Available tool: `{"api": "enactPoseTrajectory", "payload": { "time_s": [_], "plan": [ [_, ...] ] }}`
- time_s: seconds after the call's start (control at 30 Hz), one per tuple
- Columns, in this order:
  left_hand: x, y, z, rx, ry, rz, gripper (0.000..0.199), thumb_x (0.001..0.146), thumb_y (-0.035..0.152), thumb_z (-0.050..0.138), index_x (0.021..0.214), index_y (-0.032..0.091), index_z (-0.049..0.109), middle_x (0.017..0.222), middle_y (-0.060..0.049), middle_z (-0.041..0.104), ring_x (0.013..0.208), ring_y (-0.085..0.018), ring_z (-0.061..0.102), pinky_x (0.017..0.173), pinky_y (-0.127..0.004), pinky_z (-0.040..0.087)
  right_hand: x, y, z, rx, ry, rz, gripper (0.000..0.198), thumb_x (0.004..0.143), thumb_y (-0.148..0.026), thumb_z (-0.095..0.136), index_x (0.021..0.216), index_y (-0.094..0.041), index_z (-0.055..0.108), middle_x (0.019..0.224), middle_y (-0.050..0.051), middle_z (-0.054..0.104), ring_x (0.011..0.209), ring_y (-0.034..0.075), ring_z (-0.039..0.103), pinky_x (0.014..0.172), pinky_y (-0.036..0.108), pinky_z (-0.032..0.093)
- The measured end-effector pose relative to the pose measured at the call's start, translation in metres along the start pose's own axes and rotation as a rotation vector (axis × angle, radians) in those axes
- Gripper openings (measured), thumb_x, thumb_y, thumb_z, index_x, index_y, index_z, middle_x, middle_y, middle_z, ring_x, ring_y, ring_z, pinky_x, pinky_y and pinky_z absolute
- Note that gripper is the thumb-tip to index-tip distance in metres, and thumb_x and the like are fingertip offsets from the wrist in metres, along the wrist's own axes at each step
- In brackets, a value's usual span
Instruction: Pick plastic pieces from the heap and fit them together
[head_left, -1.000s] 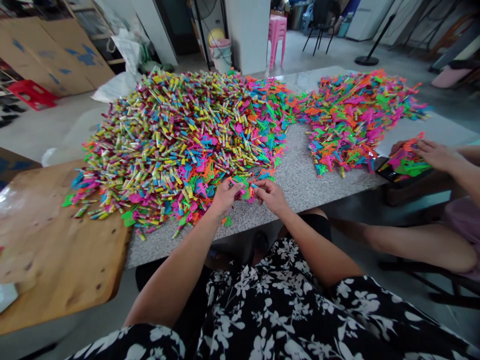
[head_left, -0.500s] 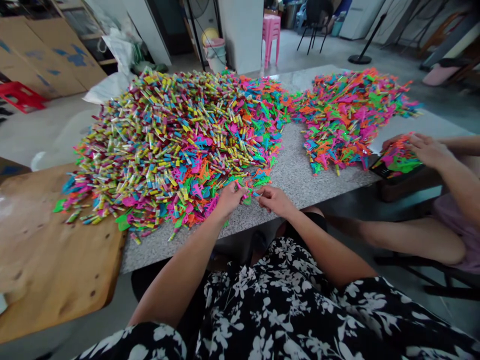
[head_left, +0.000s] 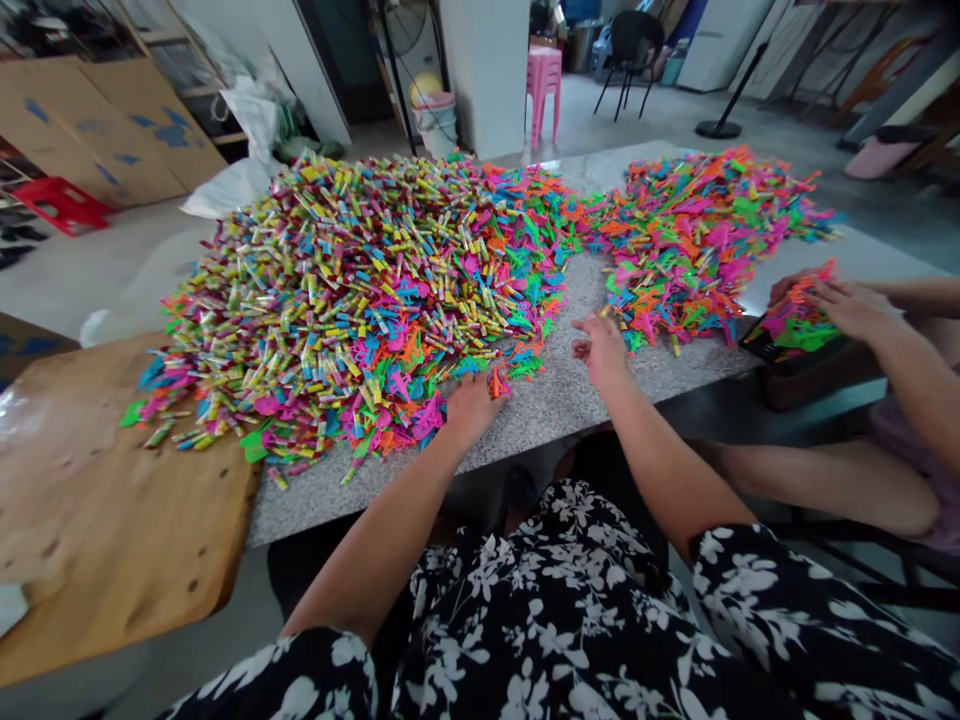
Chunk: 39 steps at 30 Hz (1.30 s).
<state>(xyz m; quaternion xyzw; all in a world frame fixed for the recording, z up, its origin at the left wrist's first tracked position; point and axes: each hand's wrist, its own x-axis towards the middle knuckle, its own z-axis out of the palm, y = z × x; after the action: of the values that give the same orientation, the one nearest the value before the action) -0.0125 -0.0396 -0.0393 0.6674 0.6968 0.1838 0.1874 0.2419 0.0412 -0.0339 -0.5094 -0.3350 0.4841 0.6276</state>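
Note:
A large heap of small coloured tubes and flat plastic pieces [head_left: 337, 270] covers the left and middle of the speckled stone table [head_left: 555, 405]. My left hand [head_left: 466, 408] rests at the heap's near edge, fingers curled around an orange plastic piece [head_left: 497, 383] that sticks up at its fingertips. My right hand [head_left: 600, 350] hovers over bare stone with its fingers apart and nothing in it, blurred, close to the near corner of a second pile of coloured plastic pieces [head_left: 697, 230].
At the right, another person's hands [head_left: 847, 300] lie on a dark tray of coloured pieces [head_left: 791, 335]. A wooden board [head_left: 112, 520] adjoins the table on the left. Behind stand a pink stool [head_left: 546, 70], a bucket [head_left: 435, 110] and cardboard sheets [head_left: 97, 120].
My hands were together on one small piece at the heap's edge. They have parted: my right hand swung right toward the second pile and opened; my left hand stayed at the heap.

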Motion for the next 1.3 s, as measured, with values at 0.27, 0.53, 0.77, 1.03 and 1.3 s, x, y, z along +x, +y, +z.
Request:
{"api": "enactPoseTrajectory", "payload": {
  "time_s": [0.27, 0.53, 0.77, 1.03, 1.3],
  "plan": [
    [0.004, -0.004, 0.008, -0.056, -0.018, -0.015, 0.041, 0.078, 0.034, 0.084, 0.112, 0.021, 0.064, 0.117, -0.018, 0.07, 0.115, -0.037, 0.068, 0.096, -0.043, 0.05, -0.041, 0.036, 0.073, -0.985, -0.654, -0.258, 0.02, 0.098, -0.031, 0.064, 0.088, -0.02, 0.077, 0.093, 0.008, 0.079, 0.088, 0.023, 0.073, 0.082, 0.031, 0.054],
    [-0.002, -0.028, -0.015, -0.429, 0.138, -0.144, 0.041, 0.072, 0.024, 0.085, 0.106, 0.024, 0.063, 0.094, -0.008, 0.074, 0.095, -0.031, 0.072, 0.088, -0.038, 0.051, -0.047, 0.036, 0.103, -1.418, -0.571, -0.29, 0.035, 0.108, -0.027, 0.047, 0.135, -0.017, 0.068, 0.119, 0.019, 0.077, 0.112, 0.031, 0.073, 0.094, 0.037, 0.053],
    [0.006, -0.034, -0.036, -0.82, 0.035, -0.352, 0.021, 0.075, 0.033, 0.079, 0.091, 0.021, 0.07, 0.069, 0.002, 0.067, 0.06, -0.016, 0.061, 0.056, -0.026, 0.044, -0.027, 0.034, 0.118, -1.537, -0.683, -0.413, 0.036, 0.106, -0.03, 0.052, 0.133, -0.017, 0.071, 0.128, 0.021, 0.073, 0.118, 0.036, 0.07, 0.097, 0.041, 0.054],
    [0.009, -0.037, -0.045, -1.216, -0.039, -0.457, 0.035, 0.07, 0.037, 0.087, 0.093, 0.02, 0.066, 0.077, -0.002, 0.075, 0.061, -0.015, 0.065, 0.055, -0.026, 0.048, -0.033, 0.038, 0.112, -1.214, -0.592, -0.317, 0.018, 0.1, -0.029, 0.063, 0.1, -0.016, 0.076, 0.112, 0.016, 0.076, 0.109, 0.029, 0.072, 0.094, 0.036, 0.055],
    [0.01, -0.019, -0.043, -1.357, -0.045, -0.42, 0.033, 0.071, 0.03, 0.089, 0.094, 0.019, 0.069, 0.082, -0.002, 0.076, 0.067, -0.014, 0.068, 0.058, -0.024, 0.05, -0.069, 0.045, 0.108, 0.04, -0.572, 0.174, 0.037, 0.076, -0.048, 0.084, 0.091, -0.025, 0.059, 0.071, -0.004, 0.071, 0.05, 0.013, 0.056, 0.048, 0.026, 0.05]
  ]
}}
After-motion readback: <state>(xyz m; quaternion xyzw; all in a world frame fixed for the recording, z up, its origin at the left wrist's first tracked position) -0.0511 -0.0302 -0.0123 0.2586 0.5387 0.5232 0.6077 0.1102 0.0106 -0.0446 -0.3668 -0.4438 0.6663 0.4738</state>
